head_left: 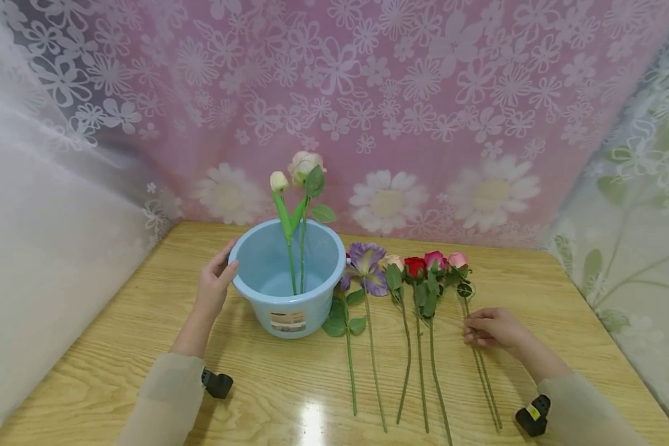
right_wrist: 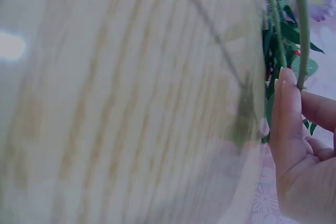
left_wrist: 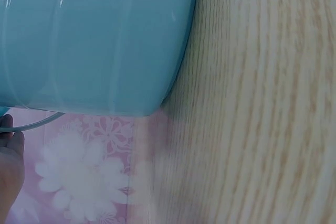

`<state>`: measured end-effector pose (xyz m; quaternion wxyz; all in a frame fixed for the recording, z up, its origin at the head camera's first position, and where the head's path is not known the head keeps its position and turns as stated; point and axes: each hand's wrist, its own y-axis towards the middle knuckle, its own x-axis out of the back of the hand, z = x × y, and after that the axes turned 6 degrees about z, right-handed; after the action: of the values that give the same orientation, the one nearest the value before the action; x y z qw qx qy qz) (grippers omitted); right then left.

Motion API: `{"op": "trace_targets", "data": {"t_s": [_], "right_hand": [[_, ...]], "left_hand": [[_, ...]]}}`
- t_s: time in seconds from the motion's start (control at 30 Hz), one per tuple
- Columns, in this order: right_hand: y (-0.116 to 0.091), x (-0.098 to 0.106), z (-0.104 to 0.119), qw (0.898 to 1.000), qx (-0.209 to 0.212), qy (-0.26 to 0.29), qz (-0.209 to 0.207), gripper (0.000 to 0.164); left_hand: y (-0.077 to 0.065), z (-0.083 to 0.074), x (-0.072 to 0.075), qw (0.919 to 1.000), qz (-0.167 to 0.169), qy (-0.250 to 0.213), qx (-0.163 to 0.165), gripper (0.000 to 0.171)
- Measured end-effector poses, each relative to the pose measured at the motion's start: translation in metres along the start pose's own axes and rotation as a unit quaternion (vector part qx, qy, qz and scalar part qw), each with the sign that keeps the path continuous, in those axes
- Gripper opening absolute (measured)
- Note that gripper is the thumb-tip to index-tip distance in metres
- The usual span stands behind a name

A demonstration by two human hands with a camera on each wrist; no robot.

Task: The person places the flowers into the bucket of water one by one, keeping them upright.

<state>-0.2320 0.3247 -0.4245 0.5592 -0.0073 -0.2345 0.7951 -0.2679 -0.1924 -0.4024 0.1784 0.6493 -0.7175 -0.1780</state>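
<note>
A light blue plastic bucket [head_left: 290, 310] stands on the table left of centre, a white tulip [head_left: 279, 181] and a cream-white rose [head_left: 305, 167] upright inside it. My left hand [head_left: 214, 282] grips the bucket's rim on its left side, the thumb over the edge; the left wrist view shows the fingers [left_wrist: 16, 142] by the thin bucket handle [left_wrist: 39, 124]. On the right, my right hand [head_left: 493, 328] pinches the stem of a pink rose [head_left: 458, 260] between thumb and fingers. A second stem [right_wrist: 275, 24] runs close behind those fingers in the right wrist view.
Between bucket and right hand lie several artificial flowers in a row: a purple iris [head_left: 366, 266], a peach rose [head_left: 393, 262], a red rose [head_left: 415, 267] and a magenta rose [head_left: 433, 260]. Their stems point to the front edge. A pink floral curtain [head_left: 334, 93] hangs behind the wooden table [head_left: 267, 396].
</note>
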Motion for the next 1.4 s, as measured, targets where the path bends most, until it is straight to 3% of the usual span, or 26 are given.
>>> {"op": "trace_targets", "data": {"t_s": [0.23, 0.47, 0.8, 1.03, 1.23, 1.4], "right_hand": [[-0.007, 0.002, 0.005, 0.999, 0.017, 0.035, 0.016, 0.029], [-0.011, 0.003, 0.007, 0.999, 0.025, 0.04, -0.005, 0.031], [-0.023, -0.002, 0.024, 0.994, 0.103, 0.046, -0.016, 0.025], [-0.033, 0.004, 0.041, 0.972, 0.188, 0.139, 0.002, 0.011], [-0.038, 0.004, 0.056, 0.953, 0.228, 0.2, 0.008, 0.015], [-0.041, 0.005, 0.065, 0.93, 0.256, 0.262, 0.015, 0.02]], "left_hand": [[0.002, -0.001, 0.001, 0.9999, 0.007, -0.008, -0.006, 0.046], [0.003, -0.003, 0.001, 0.9999, 0.011, -0.009, -0.005, 0.046], [0.003, -0.004, -0.001, 0.9999, 0.012, -0.002, 0.004, 0.046], [0.001, -0.002, -0.001, 0.9999, 0.011, -0.004, -0.002, 0.046], [0.0, -0.001, 0.0, 0.9998, 0.012, -0.013, -0.004, 0.045], [-0.001, -0.002, -0.001, 0.9999, 0.012, -0.012, 0.0, 0.045]]}}
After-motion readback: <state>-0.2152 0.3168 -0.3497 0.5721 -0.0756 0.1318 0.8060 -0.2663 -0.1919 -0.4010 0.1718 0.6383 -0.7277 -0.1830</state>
